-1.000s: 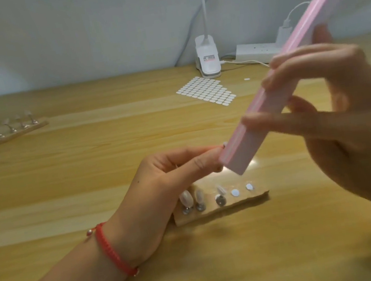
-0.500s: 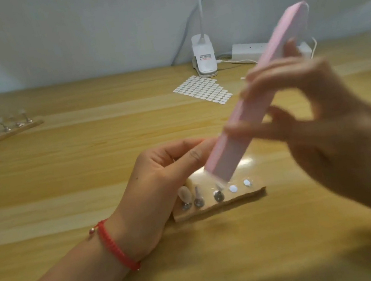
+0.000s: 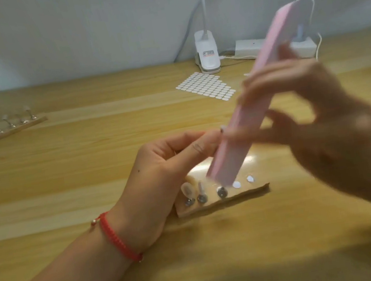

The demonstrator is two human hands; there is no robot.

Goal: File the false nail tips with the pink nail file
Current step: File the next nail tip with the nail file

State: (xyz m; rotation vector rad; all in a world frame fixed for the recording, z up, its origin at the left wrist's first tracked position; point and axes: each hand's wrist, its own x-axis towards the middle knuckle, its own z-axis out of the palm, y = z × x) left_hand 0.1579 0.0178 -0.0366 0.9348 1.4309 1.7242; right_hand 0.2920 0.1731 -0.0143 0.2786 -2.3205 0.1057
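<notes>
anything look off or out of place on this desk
Nothing is spilled or broken. The near wooden stand sits at a slant to the grain of the table, and only its two left pegs carry nail tips; its right end has just two white dots.

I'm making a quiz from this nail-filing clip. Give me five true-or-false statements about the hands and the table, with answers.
1. The right hand grips the long pink nail file. True.
2. The file lies flat on the wooden table. False: it is held tilted in the air, with its lower end by the near wooden nail stand.
3. The red braided bracelet is on the left wrist. True.
4. The left hand rests open on the table. False: its thumb and finger pinch a small false nail tip at the file.
5. The sheet of white oval stickers lies at the far left. False: it lies by the white clip lamp.
</notes>
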